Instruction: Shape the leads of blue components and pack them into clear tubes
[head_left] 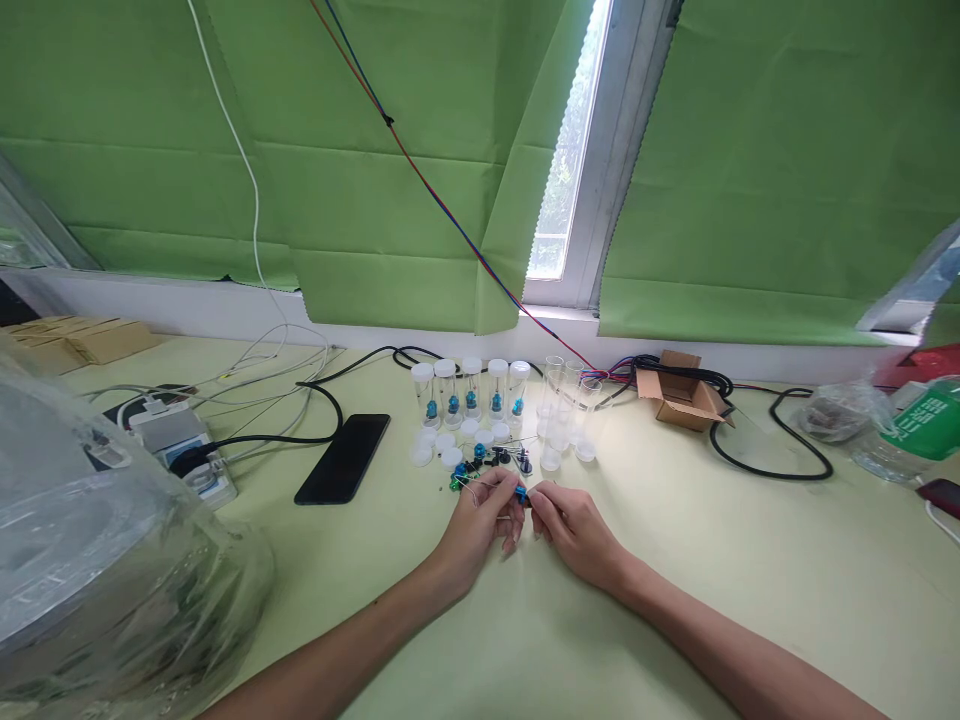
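Note:
Between the fingertips of my left hand (480,510) is a small blue part (520,493), with thin pale wires near the fingers. My right hand (574,520) is closed in a pinch against the right end of this part; what its fingertips grip is mostly hidden. Just beyond the hands lie small black pieces (501,456), blue pieces (480,451) and a green piece (455,483). White caps (451,458) are scattered behind them. Several clear tubes with white lids (472,385) stand upright in a row, each with a blue part inside.
Uncapped clear tubes (553,385) stand right of the row. A black phone (343,460) and a power strip (184,450) with cables lie left, near a large plastic-wrapped object (112,560). An open cardboard box (681,395), black cable (780,475) and bottle (911,435) are right.

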